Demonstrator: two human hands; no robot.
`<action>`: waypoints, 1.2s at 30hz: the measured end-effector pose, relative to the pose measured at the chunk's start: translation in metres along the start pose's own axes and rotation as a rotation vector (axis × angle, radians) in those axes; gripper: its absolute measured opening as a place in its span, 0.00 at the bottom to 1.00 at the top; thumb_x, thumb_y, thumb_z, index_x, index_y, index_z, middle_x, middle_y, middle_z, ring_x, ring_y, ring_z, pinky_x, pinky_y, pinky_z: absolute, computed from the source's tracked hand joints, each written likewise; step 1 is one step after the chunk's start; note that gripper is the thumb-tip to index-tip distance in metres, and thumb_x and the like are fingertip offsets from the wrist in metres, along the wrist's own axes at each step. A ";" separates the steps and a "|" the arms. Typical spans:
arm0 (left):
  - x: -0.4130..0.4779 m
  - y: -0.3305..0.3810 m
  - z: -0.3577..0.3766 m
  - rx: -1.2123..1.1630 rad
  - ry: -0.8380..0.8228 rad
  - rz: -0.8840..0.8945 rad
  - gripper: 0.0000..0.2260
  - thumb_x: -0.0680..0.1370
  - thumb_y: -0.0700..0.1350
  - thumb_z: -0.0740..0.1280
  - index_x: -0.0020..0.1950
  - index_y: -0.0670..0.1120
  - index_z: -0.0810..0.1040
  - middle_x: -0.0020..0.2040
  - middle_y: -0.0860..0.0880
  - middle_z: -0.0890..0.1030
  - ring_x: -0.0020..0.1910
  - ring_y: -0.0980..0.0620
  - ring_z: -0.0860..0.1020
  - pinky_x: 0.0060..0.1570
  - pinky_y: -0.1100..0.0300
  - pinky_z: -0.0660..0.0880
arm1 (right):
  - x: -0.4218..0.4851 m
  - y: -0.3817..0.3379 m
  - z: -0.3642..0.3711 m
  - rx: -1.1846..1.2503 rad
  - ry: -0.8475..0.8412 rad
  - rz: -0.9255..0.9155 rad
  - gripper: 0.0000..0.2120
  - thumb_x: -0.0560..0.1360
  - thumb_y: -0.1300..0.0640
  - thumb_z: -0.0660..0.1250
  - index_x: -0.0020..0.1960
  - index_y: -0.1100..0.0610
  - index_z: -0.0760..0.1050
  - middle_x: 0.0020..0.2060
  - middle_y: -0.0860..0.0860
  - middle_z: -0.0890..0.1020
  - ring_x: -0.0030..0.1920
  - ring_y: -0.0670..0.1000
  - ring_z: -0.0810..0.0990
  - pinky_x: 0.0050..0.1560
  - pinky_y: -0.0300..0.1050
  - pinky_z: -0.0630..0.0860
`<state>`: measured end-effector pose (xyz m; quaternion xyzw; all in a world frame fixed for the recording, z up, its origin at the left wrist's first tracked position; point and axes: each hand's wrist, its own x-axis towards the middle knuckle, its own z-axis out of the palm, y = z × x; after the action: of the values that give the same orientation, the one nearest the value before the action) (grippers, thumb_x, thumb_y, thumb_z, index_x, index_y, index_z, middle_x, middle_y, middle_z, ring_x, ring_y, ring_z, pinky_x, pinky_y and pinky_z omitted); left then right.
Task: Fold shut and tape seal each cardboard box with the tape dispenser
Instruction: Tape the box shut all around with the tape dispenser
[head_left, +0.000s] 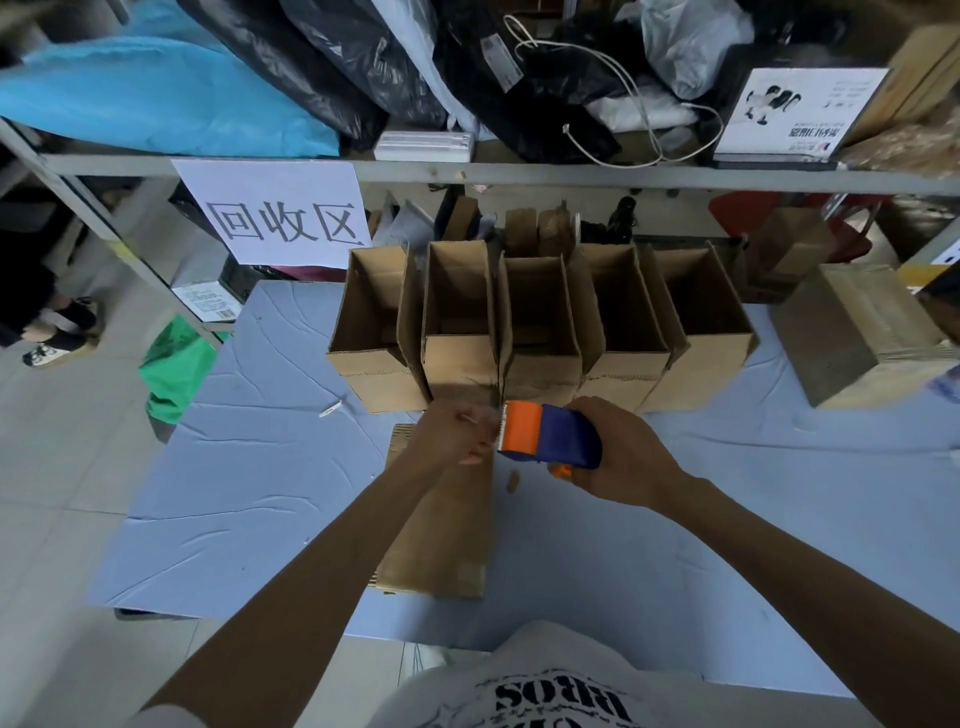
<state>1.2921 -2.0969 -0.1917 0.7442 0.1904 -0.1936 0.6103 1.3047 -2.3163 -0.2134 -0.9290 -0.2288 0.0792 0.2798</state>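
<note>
On a blue-covered surface (260, 467), seen from above through a head-worn camera, a person's two bare arms reach forward over a closed cardboard box (441, 525). This box lies flat near the middle of the surface, lengthwise away from the person, its far end under the hands.

The right grip (618, 457) is clenched around an orange and blue tape dispenser (550, 439), held just above the far end of the closed box with its orange toothed front pointing left. The left grip (457, 434) is right at that front edge, fingers bunched toward it. Motion blur hides the fingertips, so whether they pinch a tape end cannot be told.

Just beyond the hands, a row of five open boxes (457, 364) stands side by side along the far part of the surface, flaps upright and touching their neighbours. To the right of the row, well apart, sits a stack of flattened cardboard (852, 332). A small tan scrap (513, 482) lies on the surface beside the closed box, below the dispenser.

Behind the surface runs a metal shelf (571, 174) piled with black and blue bags. A white paper sign (275, 213) with three large Chinese characters hangs from its edge. A green bag (176, 369) sits on the floor at the left.
</note>
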 end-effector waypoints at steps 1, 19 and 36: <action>0.001 -0.001 0.000 -0.014 -0.004 -0.009 0.11 0.80 0.36 0.61 0.37 0.43 0.74 0.32 0.48 0.76 0.33 0.53 0.74 0.32 0.66 0.74 | 0.000 0.000 -0.001 -0.002 0.004 -0.002 0.28 0.66 0.49 0.77 0.61 0.55 0.71 0.52 0.51 0.79 0.48 0.48 0.77 0.48 0.37 0.70; 0.017 -0.008 0.003 0.304 0.356 0.068 0.04 0.76 0.38 0.67 0.42 0.43 0.79 0.42 0.43 0.82 0.32 0.54 0.78 0.37 0.65 0.76 | 0.024 -0.016 -0.007 -0.048 -0.043 -0.083 0.32 0.66 0.37 0.73 0.63 0.53 0.72 0.53 0.50 0.81 0.48 0.46 0.77 0.50 0.39 0.73; 0.033 -0.030 -0.020 0.274 0.317 -0.043 0.10 0.70 0.46 0.76 0.46 0.41 0.83 0.38 0.45 0.84 0.38 0.47 0.83 0.50 0.51 0.80 | 0.025 0.035 -0.026 -0.243 -0.157 0.010 0.30 0.67 0.37 0.71 0.63 0.52 0.71 0.54 0.49 0.81 0.52 0.48 0.79 0.50 0.35 0.69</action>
<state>1.3057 -2.0698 -0.2304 0.8373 0.2714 -0.1113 0.4615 1.3476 -2.3429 -0.2117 -0.9481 -0.2532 0.1250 0.1460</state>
